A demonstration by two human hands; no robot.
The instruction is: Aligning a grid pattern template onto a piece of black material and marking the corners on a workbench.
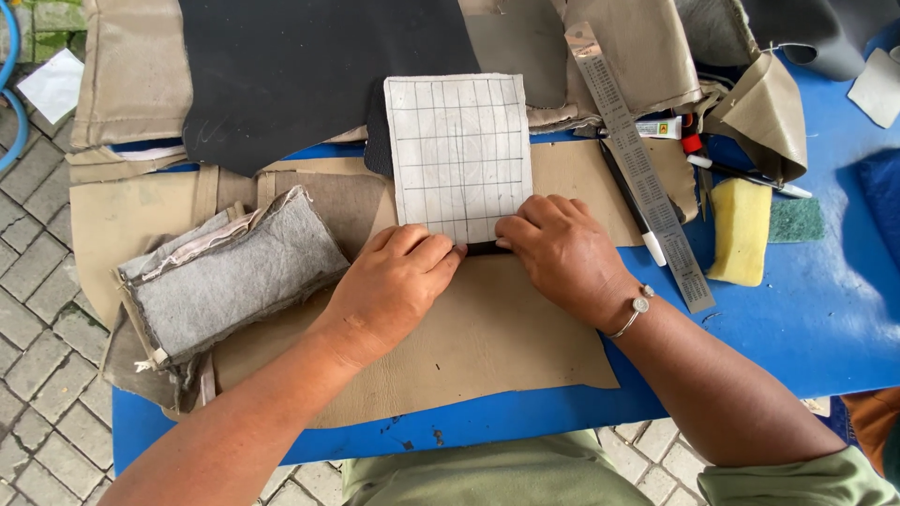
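A white piece marked with a grid of lines [459, 155] lies on tan leather [487, 337] spread over the blue table [797, 319]. My left hand [394, 286] presses its fingertips on the piece's lower left edge. My right hand [562, 248], with a metal bracelet on the wrist, presses the lower right edge. A dark strip shows under the piece between my fingertips. Both hands hold the piece flat with fingers curled down.
A folded grey felt bundle [225, 272] lies at the left. A black sheet [309, 66] covers the back. A metal ruler [637, 169], a pen [633, 211], a glue tube [661, 127], a yellow sponge [741, 230] and a green scouring pad [797, 220] sit at the right.
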